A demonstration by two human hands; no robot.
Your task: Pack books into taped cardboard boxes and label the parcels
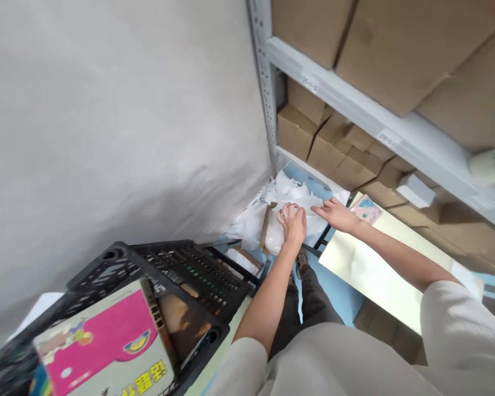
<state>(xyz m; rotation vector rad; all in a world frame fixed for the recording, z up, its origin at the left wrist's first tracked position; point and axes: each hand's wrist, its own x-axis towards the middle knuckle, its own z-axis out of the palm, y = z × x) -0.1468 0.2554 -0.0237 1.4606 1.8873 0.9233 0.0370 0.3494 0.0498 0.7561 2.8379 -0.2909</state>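
Crumpled white paper (pixel 286 187) lies in a heap low in the corner between the wall and the shelf. My left hand (pixel 293 223) is closed on it, fingers curled over the paper. My right hand (pixel 340 215) is just to the right, at the edge of the same paper, its fingers reaching leftward and seeming to pinch it. A strip of brown cardboard (pixel 266 226) stands upright among the paper, left of my left hand. Part of the paper is hidden by my fingers.
A black plastic crate (pixel 226 264) at the lower left holds books, including a pink and white book (pixel 107 341). A pale yellow board (pixel 379 275) with a small coloured card (pixel 366 209) lies to the right. Grey metal shelving (pixel 355 104) holds cardboard boxes (pixel 388 49).
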